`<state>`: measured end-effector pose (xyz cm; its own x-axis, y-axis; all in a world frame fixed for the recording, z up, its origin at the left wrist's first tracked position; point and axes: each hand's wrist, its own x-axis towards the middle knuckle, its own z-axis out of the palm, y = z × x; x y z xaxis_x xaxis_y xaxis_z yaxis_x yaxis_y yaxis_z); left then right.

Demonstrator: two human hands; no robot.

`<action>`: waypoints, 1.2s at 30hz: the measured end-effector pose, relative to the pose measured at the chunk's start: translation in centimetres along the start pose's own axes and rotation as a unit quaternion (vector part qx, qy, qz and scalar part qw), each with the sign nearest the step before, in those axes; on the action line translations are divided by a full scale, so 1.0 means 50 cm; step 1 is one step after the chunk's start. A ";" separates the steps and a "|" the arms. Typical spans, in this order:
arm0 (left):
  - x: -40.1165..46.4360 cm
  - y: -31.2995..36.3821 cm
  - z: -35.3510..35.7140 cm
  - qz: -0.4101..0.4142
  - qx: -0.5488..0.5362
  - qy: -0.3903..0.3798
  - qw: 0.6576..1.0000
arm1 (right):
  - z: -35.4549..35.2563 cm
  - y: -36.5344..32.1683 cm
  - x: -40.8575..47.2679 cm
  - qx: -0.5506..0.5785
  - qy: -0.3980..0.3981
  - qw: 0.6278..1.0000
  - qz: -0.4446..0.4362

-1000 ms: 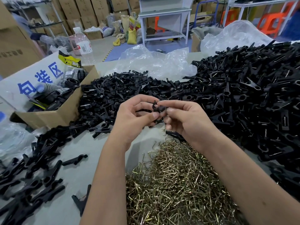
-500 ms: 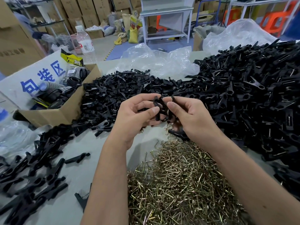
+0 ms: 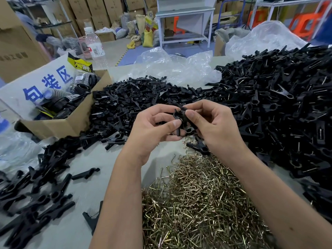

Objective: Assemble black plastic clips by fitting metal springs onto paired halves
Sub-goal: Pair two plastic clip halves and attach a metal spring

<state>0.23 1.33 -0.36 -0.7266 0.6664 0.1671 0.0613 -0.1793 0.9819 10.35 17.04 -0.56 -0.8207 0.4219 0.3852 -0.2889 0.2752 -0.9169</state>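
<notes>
Nearest the person, at 6 o'clock, lies the heap of metal springs (image 3: 197, 203), placed directly below the working position, presumably so that a spring can be picked up with a short reach.

Above the heap, at the centre of the view, both hands meet. The left hand (image 3: 152, 130) has its fingers curled, with the thumb pressing a clip half (image 3: 182, 121) against them. The right hand (image 3: 213, 124) pinches the same black pieces between thumb and forefinger. The halves appear to be held face to face for alignment; whether a spring is already seated cannot be told.

One loose clip (image 3: 198, 147) rests just below the right hand, at the far edge of the springs.

At 9 o'clock, scattered black pieces (image 3: 36, 194) lie on the table (image 3: 86, 193). At 10 o'clock stands a cardboard box (image 3: 61, 121) of other items.

At 12 o'clock lies a pile of unassembled halves (image 3: 129, 99). From 1 to 3 o'clock rises a larger pile of clips (image 3: 278, 105), many showing wire, so probably finished stock.
</notes>
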 end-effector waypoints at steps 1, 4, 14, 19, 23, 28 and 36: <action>0.001 -0.001 0.001 0.000 0.001 -0.001 1.000 | 0.001 0.000 -0.001 0.002 -0.002 1.000 -0.003; 0.001 -0.003 0.002 -0.004 0.002 -0.006 1.000 | 0.004 -0.003 -0.002 -0.006 0.000 1.000 -0.010; 0.001 -0.004 -0.004 -0.008 -0.010 -0.013 1.000 | 0.005 -0.003 -0.007 0.055 -0.001 0.998 0.008; 0.000 0.001 -0.003 -0.003 -0.006 0.000 1.000 | 0.009 -0.005 -0.006 0.011 0.017 1.000 -0.002; -0.002 0.002 0.000 -0.010 0.001 -0.004 1.000 | 0.009 0.003 -0.008 0.006 0.007 1.000 0.005; -0.004 0.007 0.002 -0.007 0.000 -0.001 1.000 | 0.006 0.005 -0.008 0.031 0.006 0.999 0.018; -0.007 0.015 -0.001 -0.036 -0.044 -0.021 0.998 | -0.002 0.002 0.001 0.087 -0.032 0.992 0.089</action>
<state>0.50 0.91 0.34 -0.6979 0.7089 0.1020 -0.0510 -0.1913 0.9802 10.33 17.19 -0.61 -0.8948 0.3925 0.2127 -0.2124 0.0449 -0.9762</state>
